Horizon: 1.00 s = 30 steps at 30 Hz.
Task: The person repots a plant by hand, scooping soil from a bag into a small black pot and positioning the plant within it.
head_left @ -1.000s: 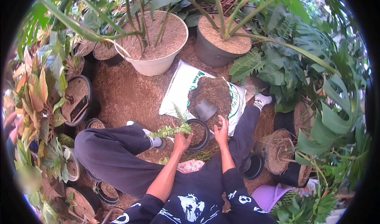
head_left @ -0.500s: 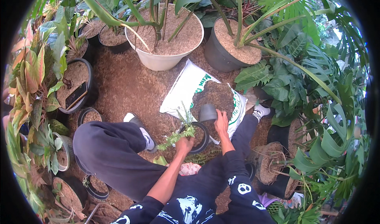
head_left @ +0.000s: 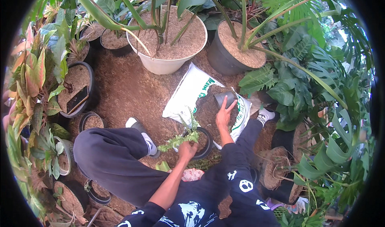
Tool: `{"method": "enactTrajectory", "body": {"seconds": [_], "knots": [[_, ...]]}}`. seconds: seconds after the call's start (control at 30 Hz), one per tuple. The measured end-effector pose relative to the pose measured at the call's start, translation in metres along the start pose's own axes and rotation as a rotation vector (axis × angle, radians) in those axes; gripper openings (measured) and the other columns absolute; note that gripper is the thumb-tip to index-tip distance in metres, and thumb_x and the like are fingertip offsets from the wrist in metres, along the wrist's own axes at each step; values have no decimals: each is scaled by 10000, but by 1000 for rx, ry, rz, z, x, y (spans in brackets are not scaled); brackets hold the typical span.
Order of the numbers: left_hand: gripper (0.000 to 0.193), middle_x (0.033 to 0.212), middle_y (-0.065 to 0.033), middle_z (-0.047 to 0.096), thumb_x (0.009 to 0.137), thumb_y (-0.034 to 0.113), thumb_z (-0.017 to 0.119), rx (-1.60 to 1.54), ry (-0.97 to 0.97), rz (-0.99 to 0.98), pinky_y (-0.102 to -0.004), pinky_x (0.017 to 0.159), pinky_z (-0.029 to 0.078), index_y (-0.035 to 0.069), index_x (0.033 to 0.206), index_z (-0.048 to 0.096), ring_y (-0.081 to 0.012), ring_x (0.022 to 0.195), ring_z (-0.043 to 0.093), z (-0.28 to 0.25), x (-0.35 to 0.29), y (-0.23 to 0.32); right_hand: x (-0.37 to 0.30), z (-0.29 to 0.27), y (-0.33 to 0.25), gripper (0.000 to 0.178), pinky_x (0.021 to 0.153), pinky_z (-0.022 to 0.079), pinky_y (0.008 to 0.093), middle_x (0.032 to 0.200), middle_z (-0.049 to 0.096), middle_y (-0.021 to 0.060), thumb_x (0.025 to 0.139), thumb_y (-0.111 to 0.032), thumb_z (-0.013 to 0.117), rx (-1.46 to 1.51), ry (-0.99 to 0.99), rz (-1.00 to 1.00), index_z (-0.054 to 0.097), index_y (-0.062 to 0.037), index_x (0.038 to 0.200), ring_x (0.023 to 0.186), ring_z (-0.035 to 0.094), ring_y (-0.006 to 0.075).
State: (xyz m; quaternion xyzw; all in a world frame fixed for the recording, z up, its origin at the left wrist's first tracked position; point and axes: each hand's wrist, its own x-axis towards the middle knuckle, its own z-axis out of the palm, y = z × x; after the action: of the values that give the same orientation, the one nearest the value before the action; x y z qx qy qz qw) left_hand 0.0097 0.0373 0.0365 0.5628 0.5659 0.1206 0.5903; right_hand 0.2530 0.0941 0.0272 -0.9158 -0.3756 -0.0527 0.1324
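Note:
My left hand [head_left: 187, 150] is closed around the base of a small green fern [head_left: 180, 139], which stands in or over a round black pot [head_left: 208, 143] between my legs. Its roots are hidden by my hand and the pot. Farther out, my right hand [head_left: 224, 115] grips a small dark grey pot [head_left: 225, 98], fingers along its side. That pot is tilted in the torn mouth of a white sack with green print [head_left: 190, 88], among the dark potting soil [head_left: 206, 108].
A large white pot [head_left: 166, 64] and a black pot [head_left: 226, 62] with tall plants stand beyond the sack. On the left, a phone [head_left: 78, 99] lies in a soil-filled pot [head_left: 90, 82]. Brown ground [head_left: 124, 82] lies between. Large-leaved plants [head_left: 296, 86] crowd the right.
My right hand has moved slightly away from me with the small grey pot, deeper over the sack's soil, and turned it. My left hand stays with the fern at the black pot.

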Motion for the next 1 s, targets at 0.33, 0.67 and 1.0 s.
{"method": "enactTrajectory", "body": {"seconds": [0.33, 0.67, 1.0], "knots": [[312, 827, -203, 722, 801, 325, 724, 72, -14, -17, -452, 761, 545, 28, 894, 750, -374, 823, 705, 3, 3, -7, -38, -3, -8, 980, 819, 538, 506, 1561, -128, 347, 762, 50, 596, 135, -423, -26, 214, -379, 1555, 868, 631, 556], [330, 830, -207, 722, 819, 363, 693, 128, -46, -37, -460, 780, 542, 54, 909, 766, -365, 837, 708, -4, -3, 9, -53, 23, 28, 937, 769, 611, 411, 1513, 57, 272, 711, -27, 739, 577, -377, 179, 359, -342, 1508, 967, 650, 431], [273, 840, -174, 729, 807, 330, 686, 112, -24, -31, -451, 760, 540, 107, 935, 779, -357, 821, 703, -5, 1, -7, -86, -32, 31, 824, 690, 624, 312, 1206, 560, 182, 858, -75, 725, 1411, -377, 755, 220, -100, 1509, 860, 691, 316]]}}
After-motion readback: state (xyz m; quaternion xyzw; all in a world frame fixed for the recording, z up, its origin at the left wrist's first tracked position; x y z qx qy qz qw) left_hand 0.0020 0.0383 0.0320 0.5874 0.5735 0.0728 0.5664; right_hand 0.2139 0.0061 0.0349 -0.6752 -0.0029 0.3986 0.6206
